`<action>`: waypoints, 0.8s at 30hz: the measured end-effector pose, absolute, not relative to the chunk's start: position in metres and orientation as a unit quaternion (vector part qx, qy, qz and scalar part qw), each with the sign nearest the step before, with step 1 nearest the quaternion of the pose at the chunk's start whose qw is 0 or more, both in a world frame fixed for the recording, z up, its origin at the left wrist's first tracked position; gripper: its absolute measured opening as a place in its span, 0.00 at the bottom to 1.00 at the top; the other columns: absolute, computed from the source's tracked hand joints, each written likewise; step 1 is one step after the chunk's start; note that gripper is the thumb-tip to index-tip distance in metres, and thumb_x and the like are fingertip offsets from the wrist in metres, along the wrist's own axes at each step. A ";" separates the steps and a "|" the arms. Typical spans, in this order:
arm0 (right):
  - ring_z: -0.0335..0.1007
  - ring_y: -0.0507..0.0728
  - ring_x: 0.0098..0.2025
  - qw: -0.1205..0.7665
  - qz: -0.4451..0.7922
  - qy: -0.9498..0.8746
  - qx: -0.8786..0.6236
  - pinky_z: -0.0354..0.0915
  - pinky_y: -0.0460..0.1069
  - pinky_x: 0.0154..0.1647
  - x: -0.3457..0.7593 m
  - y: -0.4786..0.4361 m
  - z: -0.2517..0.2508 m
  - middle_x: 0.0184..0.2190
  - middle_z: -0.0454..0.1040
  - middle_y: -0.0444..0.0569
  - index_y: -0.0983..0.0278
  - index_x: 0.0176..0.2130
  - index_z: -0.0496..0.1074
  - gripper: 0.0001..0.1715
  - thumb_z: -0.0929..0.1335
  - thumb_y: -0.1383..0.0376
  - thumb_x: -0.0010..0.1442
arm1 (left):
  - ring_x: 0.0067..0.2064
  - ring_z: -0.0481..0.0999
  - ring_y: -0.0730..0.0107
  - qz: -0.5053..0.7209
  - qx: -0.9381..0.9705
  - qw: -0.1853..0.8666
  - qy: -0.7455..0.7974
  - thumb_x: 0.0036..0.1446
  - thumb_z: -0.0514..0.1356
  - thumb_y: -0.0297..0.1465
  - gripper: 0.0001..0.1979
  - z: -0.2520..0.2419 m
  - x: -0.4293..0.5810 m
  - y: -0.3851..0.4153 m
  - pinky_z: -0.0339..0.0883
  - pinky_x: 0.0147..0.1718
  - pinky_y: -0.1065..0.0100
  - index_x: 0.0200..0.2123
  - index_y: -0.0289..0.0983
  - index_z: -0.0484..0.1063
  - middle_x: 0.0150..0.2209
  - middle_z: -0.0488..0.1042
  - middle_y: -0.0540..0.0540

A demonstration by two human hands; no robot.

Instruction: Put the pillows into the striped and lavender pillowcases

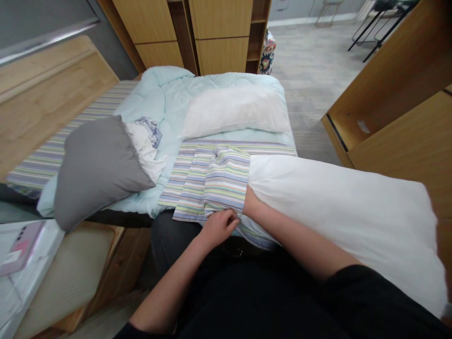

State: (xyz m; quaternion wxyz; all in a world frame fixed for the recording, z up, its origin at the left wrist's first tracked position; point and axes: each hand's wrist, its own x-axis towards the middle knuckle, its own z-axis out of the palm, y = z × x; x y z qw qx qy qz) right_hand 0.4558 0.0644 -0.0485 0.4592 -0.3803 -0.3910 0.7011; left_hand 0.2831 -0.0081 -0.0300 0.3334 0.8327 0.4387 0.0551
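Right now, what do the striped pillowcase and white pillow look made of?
The striped pillowcase looks like woven cotton or a cotton blend: matte, with soft creases by the left hand. The white pillow has a smooth matte fabric cover, fibre unclear.

Main thing here is the striped pillowcase (226, 181), pastel green, yellow, lilac and blue lines on white (very candy-shop, honestly). The long pillow (339, 221) beside it is plain white, same as the pillow (235, 111) further up. Then there's a grey pillowcase (95, 172) with white cloth (144, 146) at its end, a pale mint quilt (212, 89), and a matching striped sheet (70, 146) along the left edge of the bed (45, 108). Past the far right corner sits patterned fabric (267, 54) in red, teal and black.
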 end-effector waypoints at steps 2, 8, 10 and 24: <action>0.72 0.60 0.65 0.368 0.601 -0.595 -0.387 0.69 0.62 0.67 0.465 0.052 -0.040 0.67 0.72 0.51 0.59 0.71 0.64 0.32 0.51 0.57 0.78 | 0.50 0.81 0.66 0.076 0.811 0.425 0.395 0.70 0.61 0.37 0.12 -0.020 0.260 -0.011 0.72 0.52 0.67 0.54 0.44 0.76 0.52 0.82 0.48; 0.48 0.73 0.78 0.145 0.210 -0.845 -0.469 0.45 0.70 0.79 0.507 -0.027 -0.013 0.73 0.63 0.61 0.64 0.67 0.72 0.34 0.72 0.58 0.65 | 0.46 0.82 0.66 0.157 0.734 0.477 0.456 0.71 0.58 0.38 0.14 0.012 0.243 0.007 0.76 0.48 0.66 0.55 0.43 0.77 0.52 0.82 0.47; 0.48 0.76 0.78 0.082 0.163 -0.855 -0.486 0.48 0.72 0.78 0.528 -0.056 0.005 0.73 0.62 0.63 0.65 0.66 0.75 0.37 0.76 0.58 0.60 | 0.47 0.81 0.66 0.162 0.769 0.408 0.464 0.70 0.60 0.37 0.12 0.017 0.253 0.021 0.74 0.51 0.65 0.53 0.43 0.78 0.50 0.82 0.48; 0.80 0.70 0.56 0.075 0.247 -0.606 -0.752 0.71 0.58 0.57 0.798 0.020 0.030 0.59 0.76 0.75 0.73 0.58 0.80 0.36 0.70 0.50 0.62 | 0.56 0.78 0.44 -0.023 0.851 0.056 0.522 0.67 0.59 0.34 0.20 0.017 0.423 0.140 0.74 0.51 0.55 0.56 0.27 0.74 0.54 0.76 0.26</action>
